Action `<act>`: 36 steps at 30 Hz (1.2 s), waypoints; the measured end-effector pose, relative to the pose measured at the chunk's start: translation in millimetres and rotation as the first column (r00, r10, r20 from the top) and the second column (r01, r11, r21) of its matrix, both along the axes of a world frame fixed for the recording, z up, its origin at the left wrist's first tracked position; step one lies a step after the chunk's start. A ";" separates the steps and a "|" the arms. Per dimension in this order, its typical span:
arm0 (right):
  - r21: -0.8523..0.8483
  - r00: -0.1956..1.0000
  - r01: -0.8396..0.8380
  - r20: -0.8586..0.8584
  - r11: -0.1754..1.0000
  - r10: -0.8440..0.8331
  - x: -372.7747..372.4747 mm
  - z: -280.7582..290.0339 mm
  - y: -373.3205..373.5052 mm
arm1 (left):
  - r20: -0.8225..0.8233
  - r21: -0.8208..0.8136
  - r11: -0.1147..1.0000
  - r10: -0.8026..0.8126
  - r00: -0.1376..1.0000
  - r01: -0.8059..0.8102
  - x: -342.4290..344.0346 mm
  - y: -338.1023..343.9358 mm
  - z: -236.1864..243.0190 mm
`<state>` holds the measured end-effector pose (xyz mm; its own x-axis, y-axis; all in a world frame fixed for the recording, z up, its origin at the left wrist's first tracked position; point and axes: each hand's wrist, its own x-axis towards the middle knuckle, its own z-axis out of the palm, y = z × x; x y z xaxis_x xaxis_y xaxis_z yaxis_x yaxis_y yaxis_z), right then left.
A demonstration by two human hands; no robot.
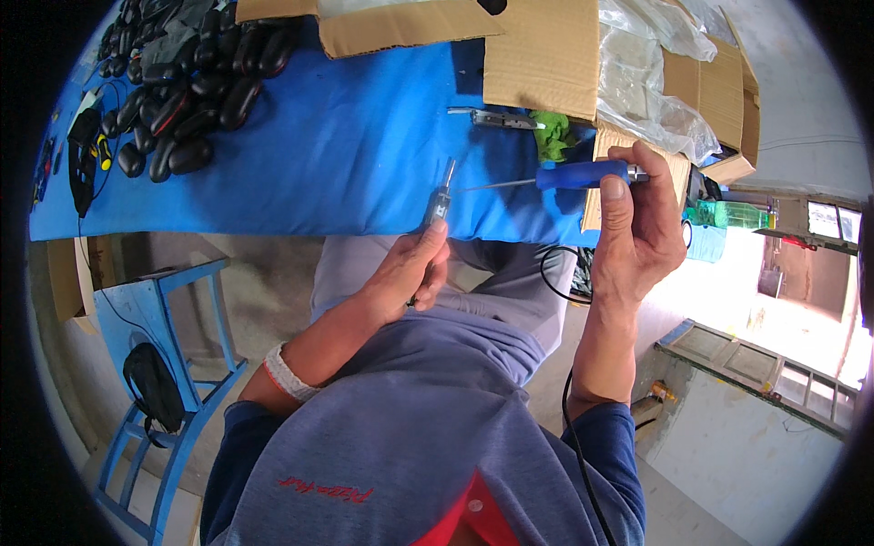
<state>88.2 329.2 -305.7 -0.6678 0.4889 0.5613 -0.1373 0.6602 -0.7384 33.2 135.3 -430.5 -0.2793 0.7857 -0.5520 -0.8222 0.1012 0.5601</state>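
My left hand [411,273] is closed around a small, slim dark device [439,206] with a metal rod at its far end, held over the table's near edge. A screwdriver [583,175] with a blue handle sits in my right hand [642,223], gripped by thumb and fingers at the handle's end. Its thin shaft points left, with the tip close beside the device; whether they touch I cannot tell. Farther back on the blue cloth lies a long dark-and-metal part [496,118], with a crumpled green cloth [552,136] at its right end.
A heap of black rounded oblong objects [196,114] covers the table's far left, near a yellow-and-black tool [104,152]. Open cardboard boxes [542,59] with clear plastic [651,100] stand at the back right. A blue stool [137,305] holding a black bag [153,387] is at left.
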 end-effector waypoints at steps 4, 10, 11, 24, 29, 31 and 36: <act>0.054 0.999 0.045 0.020 0.998 -0.046 2.7 0.6 -0.7 | -0.001 0.012 1.000 -0.013 1.000 0.013 -0.4 0.3 -1.1; 0.062 0.999 0.046 -0.010 0.997 -0.046 4.3 2.0 -1.9 | -0.012 0.026 1.000 -0.013 1.000 0.014 -1.0 0.7 -0.5; 0.054 0.999 0.047 -0.014 0.997 -0.046 4.9 1.8 -1.4 | -0.014 0.030 0.999 -0.013 1.000 0.014 -1.4 1.1 0.1; 0.018 0.992 0.127 0.008 0.992 -0.127 26.5 -1.5 0.5 | -0.036 0.107 0.993 -0.035 0.999 0.039 -0.2 -2.0 -9.6; -0.057 0.996 0.084 -0.032 0.995 -0.086 30.8 0.4 -5.3 | -0.041 0.112 0.993 -0.043 0.998 0.048 -1.9 -2.3 -5.7; -0.030 0.996 0.085 0.004 0.996 -0.085 33.2 2.3 -6.7 | -0.037 0.117 0.992 -0.038 0.999 0.042 -1.7 -2.4 -3.9; 0.016 0.994 0.106 0.010 0.994 -0.106 36.1 2.4 -12.1 | -0.035 0.123 0.992 -0.037 0.999 0.041 0.3 -2.9 -5.5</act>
<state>124.3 317.1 -303.3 -0.6183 0.5488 0.5626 -0.0580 0.6820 -0.7290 33.4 132.4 -436.0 -0.2633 0.8581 -0.4409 -0.8000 0.0612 0.5969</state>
